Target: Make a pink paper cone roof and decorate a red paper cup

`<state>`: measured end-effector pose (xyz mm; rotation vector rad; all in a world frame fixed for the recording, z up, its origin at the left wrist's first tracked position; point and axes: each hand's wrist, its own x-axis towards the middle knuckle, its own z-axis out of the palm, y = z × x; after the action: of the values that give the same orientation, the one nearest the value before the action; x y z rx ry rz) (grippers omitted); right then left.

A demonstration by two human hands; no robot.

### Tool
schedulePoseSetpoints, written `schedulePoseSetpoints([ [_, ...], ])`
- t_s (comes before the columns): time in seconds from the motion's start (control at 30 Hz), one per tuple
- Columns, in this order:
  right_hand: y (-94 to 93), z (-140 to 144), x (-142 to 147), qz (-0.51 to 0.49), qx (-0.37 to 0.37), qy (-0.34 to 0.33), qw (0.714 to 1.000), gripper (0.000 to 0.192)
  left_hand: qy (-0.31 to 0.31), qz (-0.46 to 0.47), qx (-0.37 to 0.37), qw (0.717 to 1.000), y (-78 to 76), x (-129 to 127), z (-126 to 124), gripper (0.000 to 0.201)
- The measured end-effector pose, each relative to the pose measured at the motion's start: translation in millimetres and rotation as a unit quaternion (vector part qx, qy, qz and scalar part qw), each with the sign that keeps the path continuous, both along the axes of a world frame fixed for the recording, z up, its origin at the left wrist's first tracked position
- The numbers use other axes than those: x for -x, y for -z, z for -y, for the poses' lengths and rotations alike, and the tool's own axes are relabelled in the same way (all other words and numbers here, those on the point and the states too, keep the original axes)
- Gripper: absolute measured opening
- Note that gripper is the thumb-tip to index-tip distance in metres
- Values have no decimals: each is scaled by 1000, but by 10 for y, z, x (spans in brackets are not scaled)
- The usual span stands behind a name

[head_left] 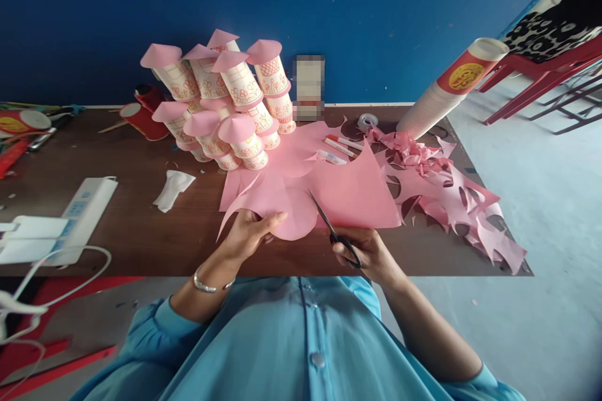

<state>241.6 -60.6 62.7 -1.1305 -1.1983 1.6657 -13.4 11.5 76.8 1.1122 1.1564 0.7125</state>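
My left hand (249, 232) pinches the near edge of a pink paper sheet (348, 191) that has a rounded cut outline. My right hand (369, 254) grips black-handled scissors (329, 225) whose blades reach into the sheet from its near edge. The paper is lifted just above the front of a brown table (141, 219). A silver bracelet sits on my left wrist.
A tower of paper cups with pink cone lids (226, 100) stands at the back. Pink offcuts (446, 194) lie right, beside a leaning cup stack (451, 91), pens (341, 147) and tape roll (367, 120). A white power strip (79, 213) is left. Red chair and another person far right.
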Motion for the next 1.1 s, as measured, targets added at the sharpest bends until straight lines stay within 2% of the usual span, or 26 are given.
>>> schedulePoseSetpoints([
  [0.2,-7,-22,-32,-11,0,-12,1000,62,18,31,11,999,-64,20,-58,63],
  [0.43,-21,-30,-42,-12,19,-24,999,68,13,22,12,1000,-1,74,-91,62],
  [0.57,-7,-27,-42,-17,20,-24,999,67,3,15,27,1000,-11,65,-119,67],
  [0.83,2,-24,-50,1,19,-21,1000,73,-14,16,35,999,6,93,-144,64],
  [1.1,56,-22,-59,-8,13,-22,1000,73,6,10,31,999,-12,109,-170,59],
])
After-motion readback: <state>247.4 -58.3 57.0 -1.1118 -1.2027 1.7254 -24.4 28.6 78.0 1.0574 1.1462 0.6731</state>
